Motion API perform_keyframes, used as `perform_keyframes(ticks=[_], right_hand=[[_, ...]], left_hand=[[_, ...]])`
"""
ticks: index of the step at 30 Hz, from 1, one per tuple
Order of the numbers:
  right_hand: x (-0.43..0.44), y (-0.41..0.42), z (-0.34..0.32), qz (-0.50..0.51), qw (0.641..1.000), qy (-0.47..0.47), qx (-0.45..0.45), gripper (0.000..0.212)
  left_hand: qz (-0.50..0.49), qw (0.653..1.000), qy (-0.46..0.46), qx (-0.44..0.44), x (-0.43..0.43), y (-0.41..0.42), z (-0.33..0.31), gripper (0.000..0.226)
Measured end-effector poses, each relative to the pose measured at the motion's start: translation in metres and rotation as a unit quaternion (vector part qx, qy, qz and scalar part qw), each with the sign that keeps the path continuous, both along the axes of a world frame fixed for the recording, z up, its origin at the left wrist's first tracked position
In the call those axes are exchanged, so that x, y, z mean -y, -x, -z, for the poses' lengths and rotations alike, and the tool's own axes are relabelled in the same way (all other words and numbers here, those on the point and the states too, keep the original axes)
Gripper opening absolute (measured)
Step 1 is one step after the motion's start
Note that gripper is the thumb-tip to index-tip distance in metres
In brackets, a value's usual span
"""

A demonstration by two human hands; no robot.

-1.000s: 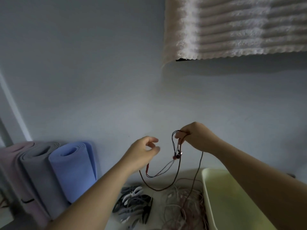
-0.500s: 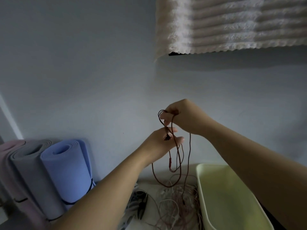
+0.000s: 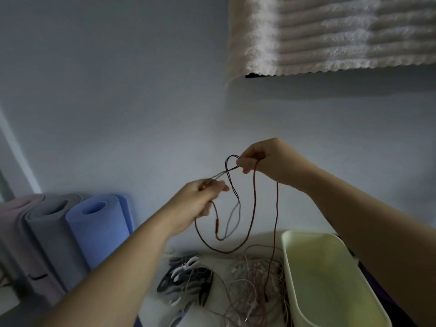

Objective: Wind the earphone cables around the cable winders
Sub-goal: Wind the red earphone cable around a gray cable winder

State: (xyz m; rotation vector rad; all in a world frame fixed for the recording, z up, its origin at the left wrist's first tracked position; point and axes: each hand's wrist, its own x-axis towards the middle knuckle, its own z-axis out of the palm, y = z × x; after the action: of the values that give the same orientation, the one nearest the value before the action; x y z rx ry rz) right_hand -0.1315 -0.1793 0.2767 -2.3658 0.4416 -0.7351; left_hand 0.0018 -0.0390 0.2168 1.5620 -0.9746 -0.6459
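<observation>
A dark red earphone cable (image 3: 253, 204) is pinched between the left hand (image 3: 200, 201) and right hand (image 3: 269, 161), both closed on it. Its earbuds are hidden.

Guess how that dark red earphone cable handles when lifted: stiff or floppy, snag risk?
Probably very floppy: the earphone cable sags in loose loops between the left hand and right hand. Likely light, since a fingertip pinch carries it. It may well snag: its tail drops into the tangled cable pile on the table.
</observation>
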Motion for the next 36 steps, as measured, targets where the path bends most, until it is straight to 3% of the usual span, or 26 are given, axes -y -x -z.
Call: perform_keyframes(ticks=[4,9,15,18,21,26,30,34,36], right_hand=[[-0.013,-0.009,-0.005,-0.042,0.997,-0.063,0.015,0.01],[-0.04,-0.037,-0.016,-0.11,0.98,-0.154,0.056,0.018],[-0.081,-0.079,-0.013,-0.157,0.971,-0.17,0.065,0.013],[-0.096,-0.104,0.001,-0.168,0.966,-0.184,0.071,0.011],[-0.104,-0.123,0.018,-0.19,0.951,-0.228,0.083,0.009],[-0.104,-0.14,0.043,-0.196,0.943,-0.257,0.078,0.017],[-0.09,-0.146,0.059,-0.183,0.944,-0.265,0.066,0.012],[-0.06,-0.138,0.108,-0.171,0.943,-0.278,-0.065,0.026],[-0.052,-0.13,0.147,-0.151,0.947,-0.182,-0.217,0.024]], left_hand=[[-0.071,0.99,0.074,-0.096,-0.03,-0.026,-0.009,0.024],[-0.137,0.973,0.132,-0.13,-0.066,-0.055,-0.019,0.022],[-0.091,0.987,0.064,-0.117,-0.088,-0.057,-0.003,0.021],[-0.064,0.991,0.018,-0.119,-0.088,-0.05,0.017,0.036],[-0.053,0.992,-0.009,-0.117,-0.086,-0.043,0.038,0.035],[-0.026,0.989,-0.009,-0.142,-0.085,-0.045,0.057,0.019],[-0.066,0.985,0.012,-0.161,-0.087,-0.059,0.061,0.023],[-0.155,0.973,0.06,-0.16,-0.096,-0.083,0.068,0.023],[-0.17,0.973,0.051,-0.146,-0.102,-0.092,0.073,0.022]])
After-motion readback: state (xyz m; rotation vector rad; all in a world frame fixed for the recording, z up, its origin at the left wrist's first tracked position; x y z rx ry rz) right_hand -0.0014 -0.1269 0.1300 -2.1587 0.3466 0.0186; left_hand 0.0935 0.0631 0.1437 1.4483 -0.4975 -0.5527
